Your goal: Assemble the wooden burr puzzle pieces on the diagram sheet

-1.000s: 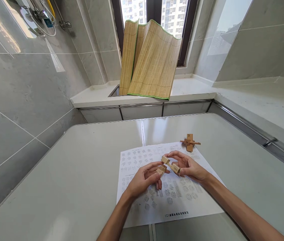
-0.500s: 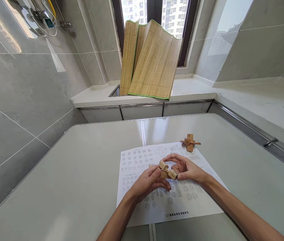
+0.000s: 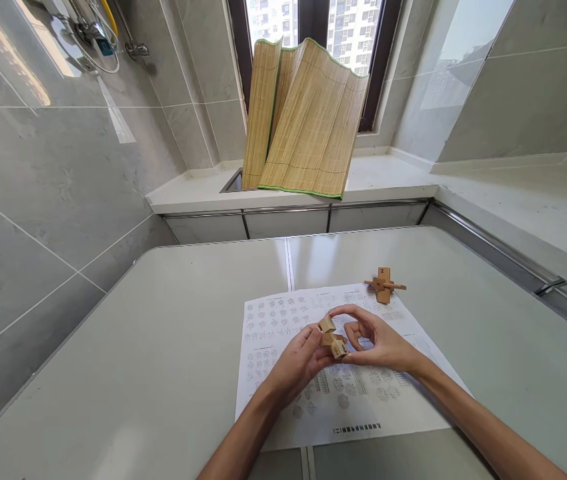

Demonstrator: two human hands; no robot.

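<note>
Wooden puzzle pieces [image 3: 332, 337] pinched between left hand [image 3: 299, 363] and right hand [image 3: 381, 343] fingers above instruction sheet [image 3: 283, 320]. I judged risk: slip, pieces dropping onto table [image 3: 163, 347].

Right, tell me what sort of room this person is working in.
Probably a home kitchen or utility room. Glossy grey wall tiles surround a white counter under a window facing apartment blocks, and pipe fittings hang on the wall. Both hands hold wooden puzzle pieces over a printed sheet.
</note>
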